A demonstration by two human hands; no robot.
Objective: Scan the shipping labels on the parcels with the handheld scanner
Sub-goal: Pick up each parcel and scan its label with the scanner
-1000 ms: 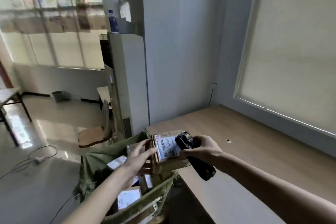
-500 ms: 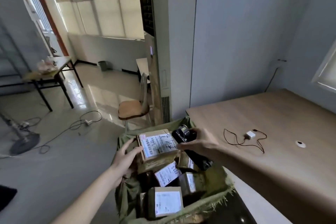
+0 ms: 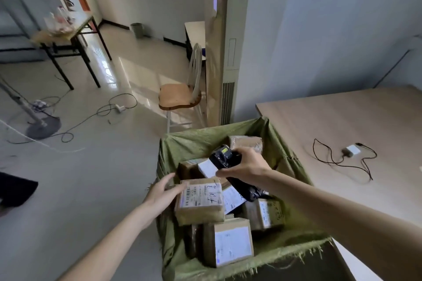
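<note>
Nearest, a green sack [image 3: 283, 255] stands open, its frayed rim against the desk [image 3: 356, 121] edge on the right, open floor on the left. Inside lie taped parcels [image 3: 230, 242], labels up. The left hand [image 3: 161, 191] rests on the left edge of the top parcel [image 3: 201, 203], fingers fairly straight, its grip not closed around it. The right hand [image 3: 246, 166] has its grip wrapped round the black scanner [image 3: 225, 157], head tipped down over the sack. On the desk beyond, a white charger [image 3: 351, 150] with a looped cable. Farther off, a wooden chair [image 3: 180, 96]. Half a second ago the top parcel was held higher, near the scanner; now it lies lower among the others.
</note>
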